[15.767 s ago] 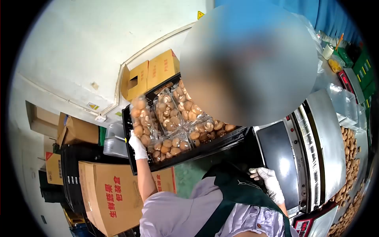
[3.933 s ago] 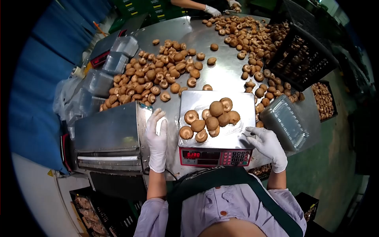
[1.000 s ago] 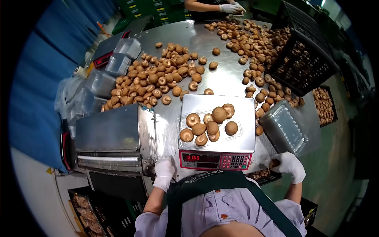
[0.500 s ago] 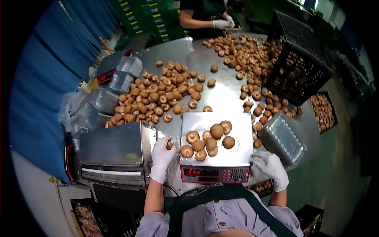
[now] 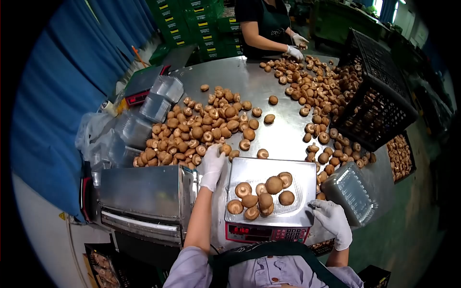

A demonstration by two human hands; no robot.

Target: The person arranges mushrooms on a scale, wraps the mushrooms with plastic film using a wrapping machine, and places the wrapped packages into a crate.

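Note:
My left hand, in a white glove, reaches to the near edge of a mushroom pile. Its fingers are bent together beside a brown mushroom; what they hold is hidden. At the right edge of the scale is my right hand, gloved, fingers spread and nothing in them. Several mushrooms lie in a clear plastic tray on the metal plate. The red display seems to read 0.160.
Left are a metal machine and clear trays. Right are stacked clear trays, more mushrooms and a tilted black crate. Across the metal table, a person's gloved hands are at the mushrooms.
My left hand has moved forward from beside the scale to the pile; the mushroom it held is out of sight. My right hand, earlier holding a mushroom off the table's edge, is at the scale, empty.

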